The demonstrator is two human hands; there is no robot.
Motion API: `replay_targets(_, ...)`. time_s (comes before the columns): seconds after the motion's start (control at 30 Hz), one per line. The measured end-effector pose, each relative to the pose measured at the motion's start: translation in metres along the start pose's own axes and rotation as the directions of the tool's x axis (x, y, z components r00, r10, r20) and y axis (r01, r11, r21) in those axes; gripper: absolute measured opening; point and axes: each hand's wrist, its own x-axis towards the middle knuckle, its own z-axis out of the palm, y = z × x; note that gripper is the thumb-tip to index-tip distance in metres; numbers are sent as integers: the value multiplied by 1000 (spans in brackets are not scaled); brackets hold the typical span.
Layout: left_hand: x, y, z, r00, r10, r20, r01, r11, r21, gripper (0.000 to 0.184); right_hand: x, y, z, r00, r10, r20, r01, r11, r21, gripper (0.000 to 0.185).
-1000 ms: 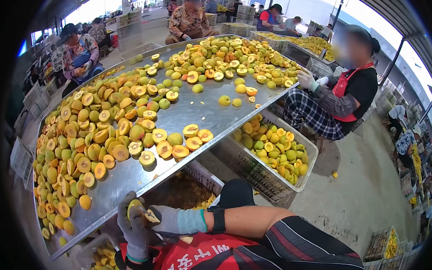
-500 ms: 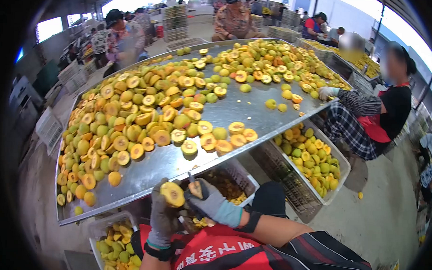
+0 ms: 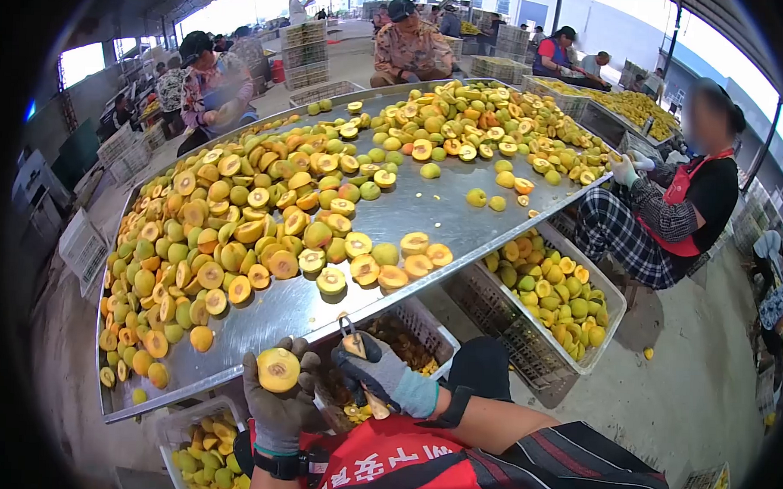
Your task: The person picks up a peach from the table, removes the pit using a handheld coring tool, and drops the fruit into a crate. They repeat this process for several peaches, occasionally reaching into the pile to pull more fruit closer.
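Note:
My left hand (image 3: 275,406), in a grey work glove, cradles a halved yellow peach (image 3: 278,370) with its cut face up and the pit area at its centre. In my right hand (image 3: 389,375), also gloved, is a pitting tool (image 3: 378,407): its wooden handle passes through my closed fingers, and a small metal loop sticks up above them. The tool is apart from the peach half. Both hands are over my lap, just in front of the metal table (image 3: 381,309), where many peach halves (image 3: 237,209) lie heaped.
Beneath the table edge stands a crate (image 3: 444,333) with dark pits and scraps. Crates of peach halves are at lower left (image 3: 171,426) and right (image 3: 611,338). A co-worker (image 3: 704,195) sits at the right; others sit across the table. Stacked crates (image 3: 305,56) stand behind.
My left hand has moved left and down with the peach half, its palm turned up and opening away from the tool. My right hand stays nearly in place, the tool now more upright.

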Motion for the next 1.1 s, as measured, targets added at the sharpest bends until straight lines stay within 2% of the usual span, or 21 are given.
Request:
replay_targets(0.07,-2,-5,2,999,-1,-39,1,1000,-6,57,1,3,-1,999,-49,22,50,997,-65,16)
replay_targets(0.1,-3,-7,3,999,38,-37,-36,998,58,56,-2,-2,1,999,-16,29,16,1000,-10,17)
replay_targets(0.17,-5,-9,-1,996,76,-35,-71,990,121,56,-2,-1,-3,998,-55,32,56,997,-45,18)
replay_targets(0.23,-4,-11,-10,978,179,109,-206,917,342,56,-2,-3,-5,995,-91,35,94,992,-81,18)
replay_targets(0.27,-4,-8,-12,978,177,107,-203,918,341,56,-2,-7,-5,999,-45,29,47,996,-75,19)
replay_targets(0.33,-6,0,-14,968,-76,240,10,964,264,55,-4,-10,-4,1000,4,20,-3,998,-64,19)
replay_targets(0.47,-2,-1,-13,967,-155,202,118,976,185,60,-4,-10,-7,998,9,59,-7,999,-34,19)
replay_targets(0.53,-3,-1,-11,995,-101,26,97,987,131,65,-6,-8,-6,996,28,90,-29,999,15,19)
replay_targets(0.6,0,0,-17,992,-117,55,110,987,113,65,-11,-9,-2,999,20,47,-22,999,23,20)
replay_targets(0.67,3,1,-20,987,-127,101,111,982,150,61,-17,-18,2,993,70,91,-62,994,-92,20)
replay_targets(0.7,2,1,-18,985,-144,95,129,981,147,60,-20,-22,5,994,29,107,-10,985,-172,18)
replay_targets(0.73,2,1,-16,983,-159,94,145,979,144,59,-21,-21,6,991,88,103,-60,966,-252,23)
replay_targets(0.8,2,-1,-16,972,-146,185,103,970,222,58,-22,-26,7,989,46,140,57,754,-655,30)
replay_targets(0.83,1,-2,-14,971,-139,193,87,963,253,56,-23,-22,8,985,63,158,55,763,-644,30)
replay_targets(0.9,1,-4,-16,980,-117,158,73,963,260,49,-22,-20,8,950,-117,289,306,534,-788,36)
replay_targets(0.97,1,-7,-21,980,-125,152,77,955,285,47,-21,-25,12,958,-99,269,279,535,-797,35)
replay_targets(1.03,2,-12,-22,996,-6,93,-16,971,238,58,-19,-26,12,966,-94,241,253,544,-800,36)
replay_targets(1.1,1,-11,-21,995,0,104,-31,955,294,56,-17,-22,11,968,-79,237,242,533,-810,37)
